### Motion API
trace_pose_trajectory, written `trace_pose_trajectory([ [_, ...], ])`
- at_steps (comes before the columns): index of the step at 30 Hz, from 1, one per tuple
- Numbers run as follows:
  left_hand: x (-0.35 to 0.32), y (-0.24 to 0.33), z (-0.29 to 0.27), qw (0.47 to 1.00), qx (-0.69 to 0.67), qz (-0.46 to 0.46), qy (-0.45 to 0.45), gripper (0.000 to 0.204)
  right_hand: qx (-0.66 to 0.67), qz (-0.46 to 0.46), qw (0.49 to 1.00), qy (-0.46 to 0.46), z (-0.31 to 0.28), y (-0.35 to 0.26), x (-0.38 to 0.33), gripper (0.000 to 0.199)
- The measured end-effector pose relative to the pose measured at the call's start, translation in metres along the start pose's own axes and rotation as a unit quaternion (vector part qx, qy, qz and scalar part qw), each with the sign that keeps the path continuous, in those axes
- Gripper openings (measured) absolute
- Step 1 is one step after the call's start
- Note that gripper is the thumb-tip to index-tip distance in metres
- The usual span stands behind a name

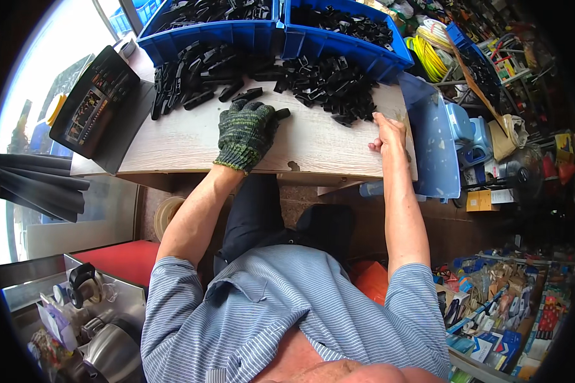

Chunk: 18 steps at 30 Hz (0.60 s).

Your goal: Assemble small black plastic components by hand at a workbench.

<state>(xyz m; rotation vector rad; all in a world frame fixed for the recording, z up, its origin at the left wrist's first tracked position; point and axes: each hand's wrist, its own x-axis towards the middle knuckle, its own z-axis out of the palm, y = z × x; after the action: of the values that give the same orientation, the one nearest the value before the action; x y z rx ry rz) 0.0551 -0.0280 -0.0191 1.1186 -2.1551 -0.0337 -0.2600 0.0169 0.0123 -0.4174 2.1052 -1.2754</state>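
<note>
My left hand (246, 134), in a green-and-black knitted glove, is closed over the table. A dark end of a black plastic part (282, 113) sticks out at its right side; the rest is hidden by the glove. Just beyond the fingers lies another black part (248, 94). My bare right hand (391, 134) is at the table's right edge, fingers curled and fingertips at the edge of a heap of small black plastic parts (329, 83). Whatever those fingers pinch is too small to make out. To the left spreads a pile of longer black parts (198, 73).
Two blue bins (211, 33) (345, 45) of black parts stand behind the piles on the wooden table (191, 143). A tablet (96, 102) leans at the left. Beside the table's right edge is a scuffed blue tub (434, 147). Crowded shelves (498, 306) fill the right side.
</note>
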Motion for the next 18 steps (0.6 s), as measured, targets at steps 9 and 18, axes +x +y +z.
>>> trace_pose_trajectory([
  [9,0.006,0.009,-0.006,0.989,-0.048,0.009,0.14,0.025,0.027,-0.021,0.999,-0.005,0.01,0.003,0.01,0.029],
  [18,-0.01,0.088,0.026,0.968,-0.244,-0.049,0.004,0.033,0.209,-0.056,0.968,-0.129,0.017,0.027,-0.06,0.022],
])
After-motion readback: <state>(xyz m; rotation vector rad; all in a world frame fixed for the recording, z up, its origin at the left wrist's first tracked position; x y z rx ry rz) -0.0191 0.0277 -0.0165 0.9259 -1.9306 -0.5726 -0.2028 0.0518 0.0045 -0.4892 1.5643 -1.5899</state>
